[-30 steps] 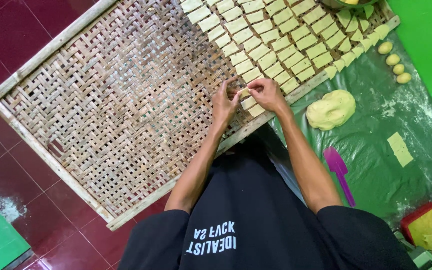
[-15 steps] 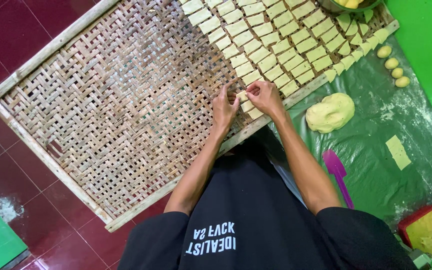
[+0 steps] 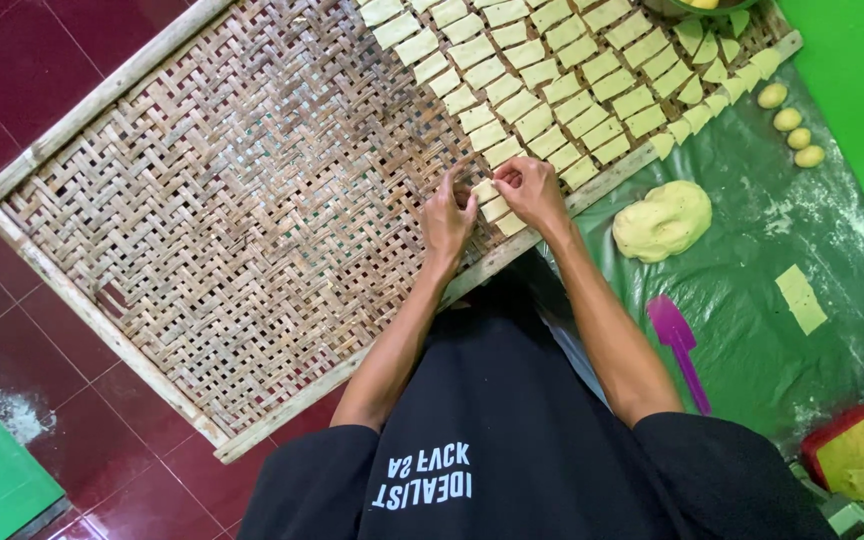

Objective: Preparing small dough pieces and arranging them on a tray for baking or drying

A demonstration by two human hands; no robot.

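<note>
Pinching a pale dough square (image 3: 485,190) between the fingertips of our left hand (image 3: 448,217) and right hand (image 3: 530,193), we hold it on the woven bamboo tray (image 3: 232,220), near its front edge. Beyond lie rows of dough squares (image 3: 542,80); rightward, a dough lump (image 3: 663,219) sits on green plastic sheet (image 3: 752,320).

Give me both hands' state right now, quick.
Left hand: fingertips on a pale dough piece on the woven tray; closed grip cannot be told.
Right hand: pinching the same dough piece.
</note>
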